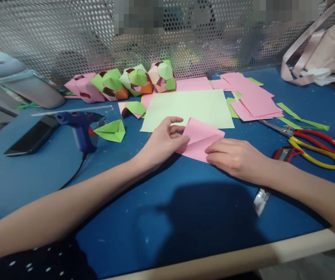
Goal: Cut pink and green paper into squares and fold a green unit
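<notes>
One pink sheet [201, 136], likely light and easily creased, best held by its edges; your left hand's [169, 138] and right hand's [237, 155] fingers grip it.

The pink sheet [203, 136] is matt, smooth-faced paper, and the pale green sheet [189, 107] has the same flat, unglossy finish. The folded models [113, 80] look like matt paper too, crisp along their edges. The blue bench [117, 221] is smooth with a faint sheen and scattered specks. The panel [77, 35] is perforated metal with a dull grey shine. The glue gun [82, 134] looks like smooth plastic; the phone [32, 134] is dark and glossy. The scissors [290, 132] join metal blades to smooth plastic handles
</notes>
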`<action>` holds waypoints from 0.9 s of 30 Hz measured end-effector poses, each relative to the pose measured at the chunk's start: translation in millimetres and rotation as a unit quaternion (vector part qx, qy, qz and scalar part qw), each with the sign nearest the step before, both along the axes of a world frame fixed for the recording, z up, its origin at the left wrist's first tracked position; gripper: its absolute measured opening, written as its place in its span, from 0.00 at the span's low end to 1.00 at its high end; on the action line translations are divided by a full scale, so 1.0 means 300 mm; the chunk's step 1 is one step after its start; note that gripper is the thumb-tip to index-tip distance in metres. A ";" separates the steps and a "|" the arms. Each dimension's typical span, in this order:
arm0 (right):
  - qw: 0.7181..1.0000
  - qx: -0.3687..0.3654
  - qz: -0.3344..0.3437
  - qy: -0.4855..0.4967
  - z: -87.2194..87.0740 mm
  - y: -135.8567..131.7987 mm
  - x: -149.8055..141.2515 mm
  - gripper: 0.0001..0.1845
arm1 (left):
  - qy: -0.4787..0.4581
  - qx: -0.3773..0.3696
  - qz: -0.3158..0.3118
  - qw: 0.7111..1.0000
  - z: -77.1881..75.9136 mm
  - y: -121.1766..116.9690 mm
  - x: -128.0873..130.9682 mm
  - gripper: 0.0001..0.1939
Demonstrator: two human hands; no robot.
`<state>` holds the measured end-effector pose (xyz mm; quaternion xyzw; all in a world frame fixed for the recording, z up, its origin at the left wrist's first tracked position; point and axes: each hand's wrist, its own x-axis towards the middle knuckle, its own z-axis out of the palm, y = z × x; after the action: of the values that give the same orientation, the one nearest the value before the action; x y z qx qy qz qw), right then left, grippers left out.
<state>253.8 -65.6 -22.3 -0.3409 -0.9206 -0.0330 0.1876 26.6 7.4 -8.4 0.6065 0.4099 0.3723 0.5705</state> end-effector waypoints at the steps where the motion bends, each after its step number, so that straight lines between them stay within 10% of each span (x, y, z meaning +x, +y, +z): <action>1: 1.000 -0.006 0.004 0.000 0.002 0.000 0.000 0.15 | 0.018 0.015 -0.003 1.000 -0.004 0.004 0.000 0.27; 27: 0.991 -0.117 0.025 0.062 0.021 0.005 0.044 0.16 | 0.062 0.085 -0.074 0.992 -0.047 0.026 -0.021 0.26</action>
<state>266.9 -64.0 -16.1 -0.3392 -0.9127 0.1010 0.2041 20.4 15.3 -22.5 0.7032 0.3655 0.3242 0.5166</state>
